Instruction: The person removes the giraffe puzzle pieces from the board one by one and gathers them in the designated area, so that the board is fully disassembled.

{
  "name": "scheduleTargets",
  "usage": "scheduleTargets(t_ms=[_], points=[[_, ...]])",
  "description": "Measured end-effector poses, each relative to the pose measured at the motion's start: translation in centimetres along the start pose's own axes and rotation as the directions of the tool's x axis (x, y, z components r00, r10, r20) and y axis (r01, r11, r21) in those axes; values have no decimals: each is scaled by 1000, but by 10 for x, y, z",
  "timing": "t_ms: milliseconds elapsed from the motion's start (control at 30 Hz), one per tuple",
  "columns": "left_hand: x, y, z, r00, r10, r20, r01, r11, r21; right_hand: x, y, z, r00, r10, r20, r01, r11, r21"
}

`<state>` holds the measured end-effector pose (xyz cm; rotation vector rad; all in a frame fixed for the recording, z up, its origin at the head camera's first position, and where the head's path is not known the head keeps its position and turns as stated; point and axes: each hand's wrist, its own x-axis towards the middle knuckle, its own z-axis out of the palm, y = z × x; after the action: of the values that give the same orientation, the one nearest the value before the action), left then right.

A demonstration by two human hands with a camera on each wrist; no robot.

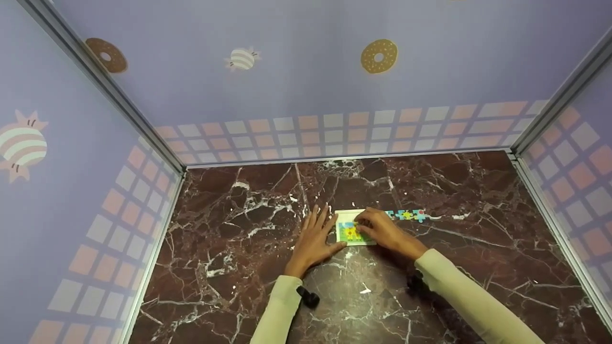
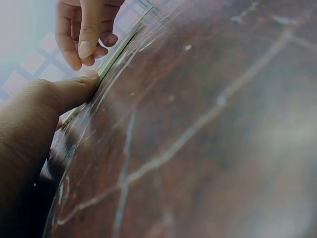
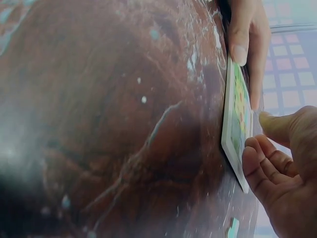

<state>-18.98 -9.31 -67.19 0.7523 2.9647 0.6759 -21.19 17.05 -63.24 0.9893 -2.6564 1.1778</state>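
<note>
A shallow white puzzle board point(image 1: 345, 216) lies flat, with a brightly coloured picture of joined pieces point(image 1: 350, 232) in its lower part. My left hand point(image 1: 313, 244) is at its left side, fingers spread, the thumb touching the near edge point(image 2: 116, 55). Over the board's right part is my right hand point(image 1: 386, 233), its fingers bent and low over the pieces. In the right wrist view the thumb and fingertips of this hand point(image 3: 290, 158) are apart, with no piece visible between them. The hand covers part of the picture.
Several blue, yellow and red puzzle pieces point(image 1: 411, 215) lie in a row to the right of the board, partly behind my right hand. The dark marbled table point(image 1: 258, 296) meets patterned walls point(image 1: 306, 71) at the back and on both sides.
</note>
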Motion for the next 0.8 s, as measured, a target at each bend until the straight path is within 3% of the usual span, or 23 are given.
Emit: scheduleTargets(t_ms=[567, 800], points=[[-1, 0, -1, 1000, -2, 3, 2, 1000, 10, 8, -5, 14, 999, 45, 25, -47, 995, 84], [-2, 0, 0, 1000, 5, -10, -5, 1000, 26, 10, -3, 18, 997, 59, 41, -62, 996, 68]])
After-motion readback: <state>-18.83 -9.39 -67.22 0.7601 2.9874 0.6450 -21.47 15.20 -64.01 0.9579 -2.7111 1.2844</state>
